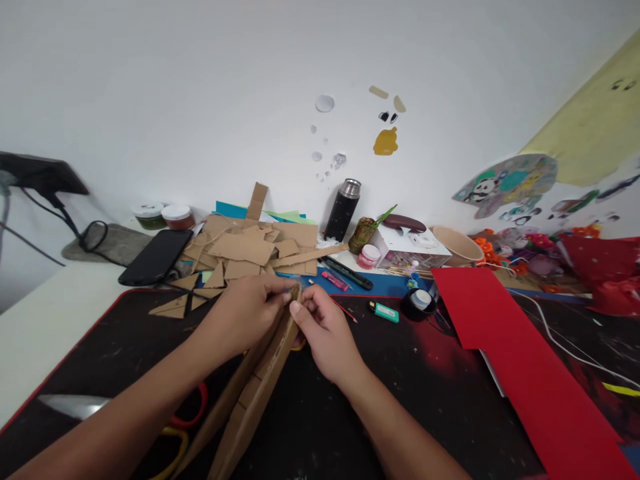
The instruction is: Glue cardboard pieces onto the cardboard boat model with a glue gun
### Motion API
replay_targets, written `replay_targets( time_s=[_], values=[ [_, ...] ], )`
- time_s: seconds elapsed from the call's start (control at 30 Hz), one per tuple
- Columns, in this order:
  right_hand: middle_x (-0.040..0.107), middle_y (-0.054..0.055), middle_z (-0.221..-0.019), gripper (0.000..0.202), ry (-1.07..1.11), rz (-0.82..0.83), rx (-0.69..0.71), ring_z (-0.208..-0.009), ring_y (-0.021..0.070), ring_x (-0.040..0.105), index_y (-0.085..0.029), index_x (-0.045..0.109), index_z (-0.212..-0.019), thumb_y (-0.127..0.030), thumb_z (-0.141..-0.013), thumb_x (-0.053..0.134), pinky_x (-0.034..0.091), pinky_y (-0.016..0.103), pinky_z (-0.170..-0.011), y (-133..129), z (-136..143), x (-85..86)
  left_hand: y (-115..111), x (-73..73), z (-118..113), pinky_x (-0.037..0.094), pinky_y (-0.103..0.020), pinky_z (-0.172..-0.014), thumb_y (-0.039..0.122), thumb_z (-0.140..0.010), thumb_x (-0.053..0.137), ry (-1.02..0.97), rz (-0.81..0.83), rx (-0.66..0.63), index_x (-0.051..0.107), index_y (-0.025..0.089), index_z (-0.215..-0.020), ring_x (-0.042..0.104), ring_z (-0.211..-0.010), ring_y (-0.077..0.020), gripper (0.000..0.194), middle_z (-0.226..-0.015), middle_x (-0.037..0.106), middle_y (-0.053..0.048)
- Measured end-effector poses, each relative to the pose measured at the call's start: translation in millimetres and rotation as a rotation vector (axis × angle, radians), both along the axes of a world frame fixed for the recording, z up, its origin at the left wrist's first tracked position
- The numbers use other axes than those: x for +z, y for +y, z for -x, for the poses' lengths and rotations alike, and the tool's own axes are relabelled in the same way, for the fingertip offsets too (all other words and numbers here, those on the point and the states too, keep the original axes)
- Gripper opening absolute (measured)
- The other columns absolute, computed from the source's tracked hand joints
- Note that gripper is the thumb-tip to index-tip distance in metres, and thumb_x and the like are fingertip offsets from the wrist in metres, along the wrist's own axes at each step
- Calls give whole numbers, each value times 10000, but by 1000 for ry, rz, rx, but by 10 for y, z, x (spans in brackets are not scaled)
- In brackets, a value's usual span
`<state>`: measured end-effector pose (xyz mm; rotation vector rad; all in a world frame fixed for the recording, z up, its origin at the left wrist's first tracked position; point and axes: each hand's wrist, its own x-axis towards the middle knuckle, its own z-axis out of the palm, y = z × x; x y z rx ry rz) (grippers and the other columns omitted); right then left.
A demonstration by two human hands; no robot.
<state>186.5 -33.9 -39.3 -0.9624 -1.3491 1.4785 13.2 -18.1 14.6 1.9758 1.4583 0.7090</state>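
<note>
Both hands meet at the far tip of a long, folded piece of cardboard [260, 390], which runs back toward me and spreads into two strips. My left hand [253, 310] pinches the tip from the left with thumb and forefinger. On the other side, my right hand [325, 327] grips the same end, thumb laid along its edge. Partly hidden beneath my left forearm lie scissors [83, 405] with red and yellow handles. What sits right between the fingertips is too small to make out.
Cardboard scraps [243, 247] pile up behind my hands, near a phone [156, 257]. A black flask [344, 210] stands by the wall. To the right are a green lighter [385, 311], a tape roll [421, 300] and a red sheet [515, 360]. A white cable [550, 333] crosses the far right.
</note>
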Motion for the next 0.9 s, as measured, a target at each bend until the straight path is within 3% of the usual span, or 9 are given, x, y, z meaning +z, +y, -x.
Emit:
replay_targets(
  time_s=[0.9],
  values=[
    [494,-67,-739,374,-39,6,-11,-607,123,535,-246,516,-883,-551,-960,718,560,235,-526,-7,-6,19,-17,33,-9,605,-360,-919,293,-935,517,3,-10,8,867,298,-1154,810,-1028,-275,413,-1138,878,-13]
  ],
)
